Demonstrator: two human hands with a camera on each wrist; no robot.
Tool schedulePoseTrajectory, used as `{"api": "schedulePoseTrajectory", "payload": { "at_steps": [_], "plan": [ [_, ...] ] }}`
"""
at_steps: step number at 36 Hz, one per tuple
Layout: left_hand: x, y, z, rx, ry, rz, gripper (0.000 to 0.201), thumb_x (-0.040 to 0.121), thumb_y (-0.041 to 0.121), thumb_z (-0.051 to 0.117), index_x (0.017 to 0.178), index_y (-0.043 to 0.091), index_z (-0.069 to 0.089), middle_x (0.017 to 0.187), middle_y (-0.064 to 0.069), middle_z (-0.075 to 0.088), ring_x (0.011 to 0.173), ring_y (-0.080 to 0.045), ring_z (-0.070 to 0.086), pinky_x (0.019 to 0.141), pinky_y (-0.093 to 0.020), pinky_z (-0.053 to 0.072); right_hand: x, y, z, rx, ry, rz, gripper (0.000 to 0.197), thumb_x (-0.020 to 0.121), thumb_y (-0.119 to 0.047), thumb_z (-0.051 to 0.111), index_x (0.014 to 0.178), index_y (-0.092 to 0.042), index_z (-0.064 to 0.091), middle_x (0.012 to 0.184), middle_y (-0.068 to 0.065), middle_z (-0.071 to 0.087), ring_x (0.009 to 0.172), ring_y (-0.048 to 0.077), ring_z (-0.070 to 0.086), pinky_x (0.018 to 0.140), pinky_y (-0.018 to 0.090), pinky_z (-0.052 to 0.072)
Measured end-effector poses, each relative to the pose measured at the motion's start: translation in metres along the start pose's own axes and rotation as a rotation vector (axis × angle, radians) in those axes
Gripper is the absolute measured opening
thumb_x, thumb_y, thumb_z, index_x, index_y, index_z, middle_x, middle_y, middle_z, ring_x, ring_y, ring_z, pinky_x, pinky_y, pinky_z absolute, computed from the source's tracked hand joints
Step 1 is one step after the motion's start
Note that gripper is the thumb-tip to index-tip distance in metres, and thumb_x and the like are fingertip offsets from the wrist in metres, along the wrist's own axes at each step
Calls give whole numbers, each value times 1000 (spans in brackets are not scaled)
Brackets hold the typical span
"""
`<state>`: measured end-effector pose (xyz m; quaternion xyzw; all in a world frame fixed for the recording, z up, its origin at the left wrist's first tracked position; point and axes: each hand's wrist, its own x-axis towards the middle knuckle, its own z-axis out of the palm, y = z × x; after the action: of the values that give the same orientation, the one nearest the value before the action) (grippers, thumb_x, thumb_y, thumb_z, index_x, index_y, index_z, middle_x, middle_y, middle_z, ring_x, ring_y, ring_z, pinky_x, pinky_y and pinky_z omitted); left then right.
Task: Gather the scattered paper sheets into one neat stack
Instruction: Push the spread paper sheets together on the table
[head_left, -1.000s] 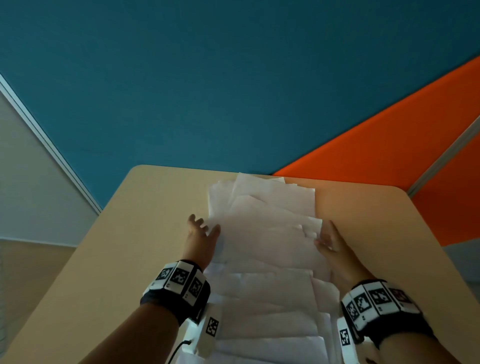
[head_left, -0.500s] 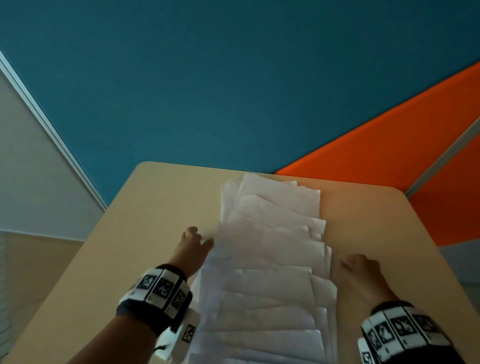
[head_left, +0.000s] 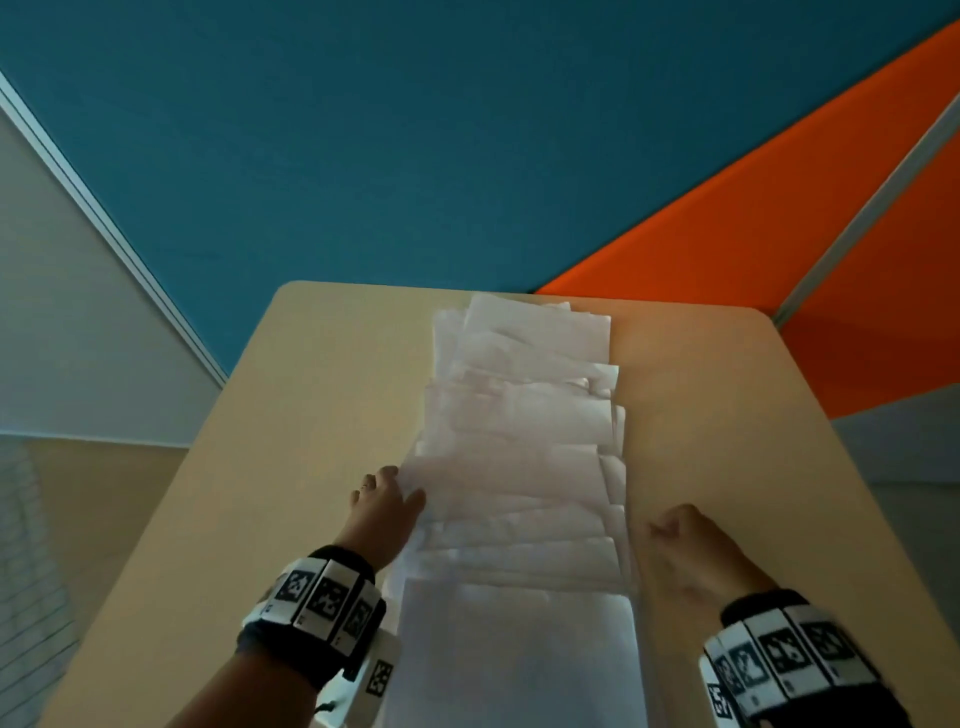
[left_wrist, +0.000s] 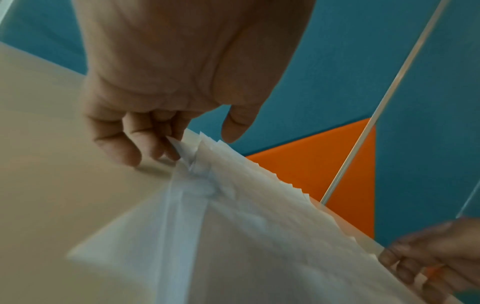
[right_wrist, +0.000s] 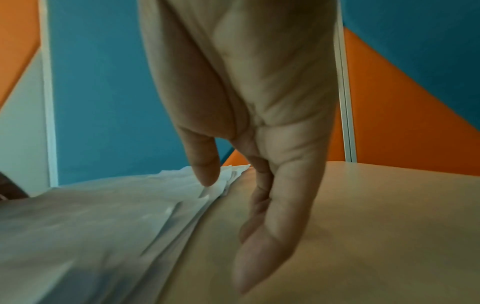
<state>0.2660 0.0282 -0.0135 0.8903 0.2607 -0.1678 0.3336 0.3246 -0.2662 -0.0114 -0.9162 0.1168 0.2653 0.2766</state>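
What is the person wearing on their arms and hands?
Both hands are bare: left hand, right hand. Each wrist carries a black band ringed with white tiles printed with black square codes: left band, right band. A white tagged block hangs beneath the left band. No sleeves show.

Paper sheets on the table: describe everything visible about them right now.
The paper sheets are plain white and thin, lying flat on the beige table in a long overlapping run, fanned from the far edge toward the person, not yet squared. Side edges are staggered and some corners stick out. The left hand has its fingers at the run's left edge, where a few corners are bent up; the right hand sits beside the right edge, contact unclear.
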Motion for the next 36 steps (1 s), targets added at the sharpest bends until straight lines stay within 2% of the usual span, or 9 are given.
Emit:
{"api": "schedulePoseTrajectory", "payload": {
  "at_steps": [5,9,12,16,22,28,31,34,36],
  "plan": [
    [-24,-4,10,55,-14,28,50,93,27,28,134,-2,31,137,-22,36,126,-36,32,106,-39,26,-26,16,26,69,-14,-24,37,90,-25,52,118,-1,47,118,19,53,103,31,55,84,39,49],
    [-36,4,13,74,-31,23,46,94,21,39,133,-2,33,134,-26,34,128,-39,32,109,-40,26,-34,16,40,42,8,-77,39,87,-29,57,115,-3,49,114,20,56,94,28,55,75,31,42],
    [-38,0,9,121,-26,27,46,94,27,39,130,-2,38,135,-26,34,127,-40,33,109,-40,26,-38,19,34,32,40,-64,35,89,-24,54,115,-1,53,117,21,56,105,33,55,84,33,42],
    [-41,-7,6,69,15,43,44,93,22,44,130,-2,40,136,-25,34,128,-39,35,109,-39,28,-45,27,27,-14,102,-33,38,90,-22,52,121,0,50,124,24,51,112,35,52,94,36,42],
    [-44,-2,15,-26,-46,27,45,92,20,44,130,-4,40,132,-26,44,124,-36,41,102,-38,35,-57,15,48,-17,79,-87,42,90,-24,51,124,1,47,125,23,49,113,37,51,95,38,42],
    [-60,-24,7,-24,-72,38,70,78,41,65,128,-1,40,126,-19,52,114,-32,52,96,-37,42,-73,37,38,20,49,-69,42,87,-29,58,117,-1,53,121,21,56,109,33,55,89,33,43],
    [-80,-46,8,73,-181,83,75,72,35,74,127,-1,38,121,-18,55,106,-31,56,90,-35,45,-92,60,37,-79,15,-64,38,84,-23,64,112,-1,51,116,21,57,105,32,56,79,28,39],
    [-99,-57,18,106,-228,151,67,73,28,74,123,-1,39,116,-16,51,96,-25,53,84,-29,44,-107,71,47,-117,24,-84,36,82,-16,64,112,-1,50,116,19,56,102,32,56,84,31,43],
    [-107,-55,26,96,-240,183,65,75,29,72,123,0,39,118,-15,48,102,-27,52,88,-32,46,-114,67,57,-106,28,-103,38,82,-17,64,114,-2,49,116,18,55,101,31,56,84,31,44]
  ]
}}
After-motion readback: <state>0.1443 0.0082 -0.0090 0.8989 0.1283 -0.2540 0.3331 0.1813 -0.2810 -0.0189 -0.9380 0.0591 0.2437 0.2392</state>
